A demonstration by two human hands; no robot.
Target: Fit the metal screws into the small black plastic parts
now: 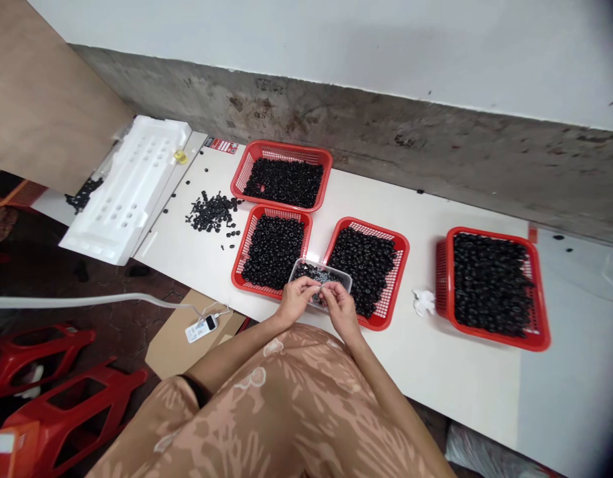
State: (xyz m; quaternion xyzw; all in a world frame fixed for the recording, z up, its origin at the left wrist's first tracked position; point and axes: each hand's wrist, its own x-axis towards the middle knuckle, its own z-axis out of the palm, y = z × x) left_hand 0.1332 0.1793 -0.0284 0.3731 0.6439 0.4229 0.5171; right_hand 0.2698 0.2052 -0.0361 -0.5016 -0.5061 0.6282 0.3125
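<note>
My left hand (pixel 296 297) and my right hand (pixel 339 304) meet at the near edge of a small clear plastic tub (pixel 306 267) filled with small black parts. Both hands have their fingers pinched together on a small part that I cannot make out between them. The tub rests across two red baskets (pixel 250 229) (pixel 400 265), both heaped with small black ring-shaped parts.
A third red basket (pixel 286 152) of black parts stands behind, a fourth (pixel 539 300) to the right. Loose black parts (pixel 212 212) lie on the white table (pixel 450 372). A white foam tray (pixel 127 189) is at left, a crumpled tissue (pixel 424 302) beside the right basket. Red stools (pixel 62 392) below left.
</note>
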